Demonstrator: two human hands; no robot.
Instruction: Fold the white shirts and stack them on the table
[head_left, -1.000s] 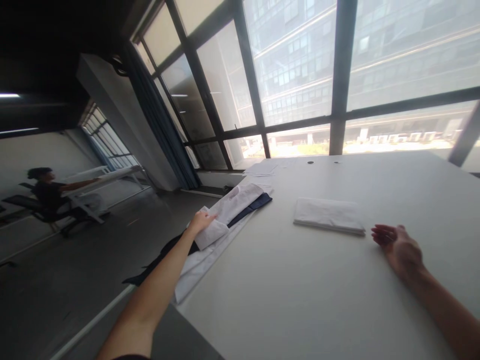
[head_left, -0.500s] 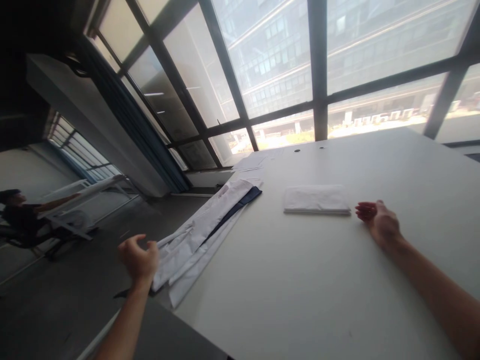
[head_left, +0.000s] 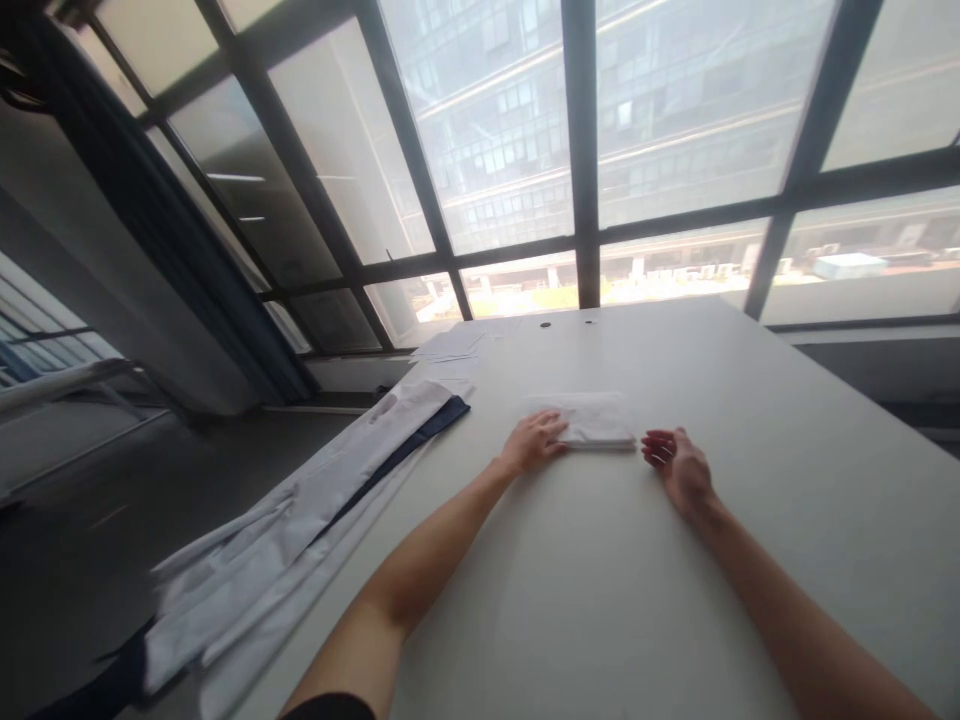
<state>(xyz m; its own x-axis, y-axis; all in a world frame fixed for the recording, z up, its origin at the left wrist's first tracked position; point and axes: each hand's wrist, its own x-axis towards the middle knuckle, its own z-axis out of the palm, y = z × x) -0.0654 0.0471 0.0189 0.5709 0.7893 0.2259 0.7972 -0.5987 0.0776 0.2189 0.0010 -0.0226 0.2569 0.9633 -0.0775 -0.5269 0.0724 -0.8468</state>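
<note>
A folded white cloth [head_left: 600, 422] lies flat on the white table [head_left: 585, 580]. My left hand [head_left: 532, 440] rests on its left end, fingers stretched over the top and thumb near the front edge. Just off the cloth's right end is my right hand [head_left: 681, 470], a small gap between them. Its fingers are loosely bent and apart, with nothing in them. Along the table's left edge lies a pile of white garments [head_left: 300, 520] with a dark blue piece [head_left: 397, 465] between its layers. Part of the pile hangs over the edge.
White paper sheets [head_left: 450, 342] lie at the far left corner of the table. Two small dark holes, one a round hole [head_left: 545, 325], sit near its far edge. Beyond stand tall windows with dark frames [head_left: 589, 150]. A dark blue curtain [head_left: 172, 220] hangs at the left.
My left hand has swung right, from beside the garment pile onto the folded cloth's left end. My right hand stays near the cloth's right end. The view has turned right.
</note>
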